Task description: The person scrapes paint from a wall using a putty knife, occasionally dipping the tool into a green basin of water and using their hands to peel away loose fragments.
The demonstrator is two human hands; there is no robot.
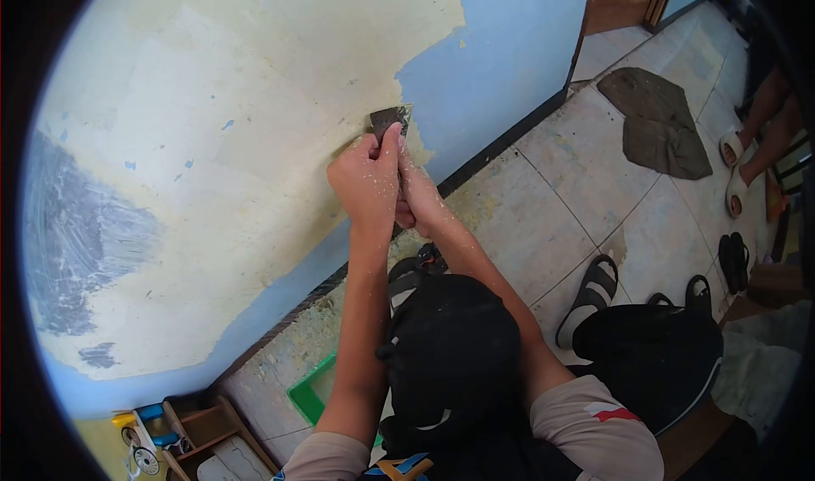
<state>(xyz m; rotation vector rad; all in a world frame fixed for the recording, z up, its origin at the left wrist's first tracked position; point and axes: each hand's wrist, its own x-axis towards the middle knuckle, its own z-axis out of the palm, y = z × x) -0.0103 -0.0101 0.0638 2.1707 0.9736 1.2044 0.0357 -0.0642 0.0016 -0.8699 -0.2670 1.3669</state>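
Note:
Both hands are together at the wall (255, 82), where pale bare plaster meets the remaining blue paint (501, 65). My left hand (367, 180) is closed round a dark flat scraper (389, 119), its blade at the paint's ragged edge. Close beside it on the right, my right hand (418, 194) is also closed on the scraper, lower down; the handle is mostly hidden by the fingers. Pale flakes speckle both hands and forearms.
A brown cloth (658, 124) lies on the tiled floor (560, 167). A person's sandalled feet (737, 171) are at the right. Loose black sandals (733, 260), a green tray (312, 392) and a wooden shelf (208, 426) with a toy bicycle (140, 451) stand around.

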